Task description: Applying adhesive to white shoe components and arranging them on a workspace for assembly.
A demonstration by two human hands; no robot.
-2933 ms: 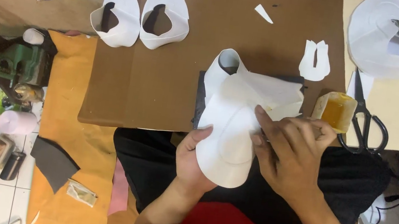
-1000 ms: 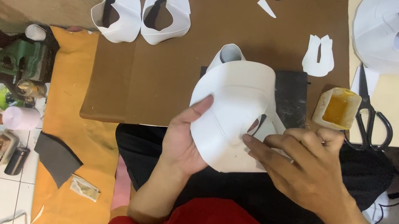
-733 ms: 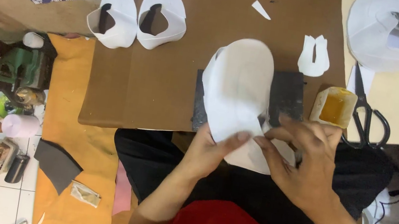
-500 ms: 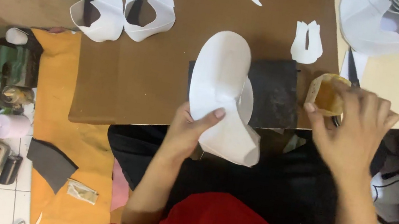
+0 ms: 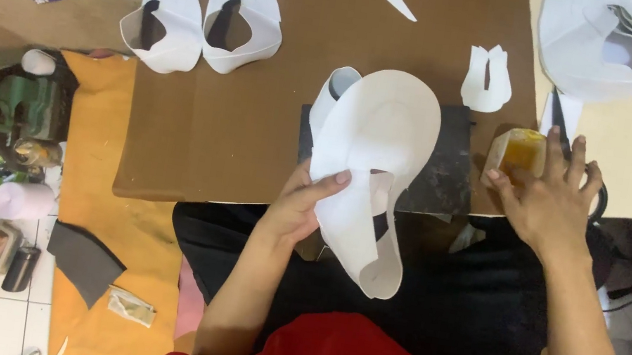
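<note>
Left hand (image 5: 302, 205) palm down, fingers curled, thumb stretched right across the white shoe upper (image 5: 371, 169), pinching it at its edge; left forearm bare, running down and left toward the torso, elbow bent. Right hand (image 5: 550, 200) out to the right, palm down, fingers spread and pointing up, thumb touching the small yellow pot (image 5: 517, 153); nothing clasped. Right forearm bare, slanting down and right to the frame's lower edge. Hands well apart

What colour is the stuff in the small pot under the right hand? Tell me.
Amber-yellow, in the small pot at the right hand; head view.
</note>
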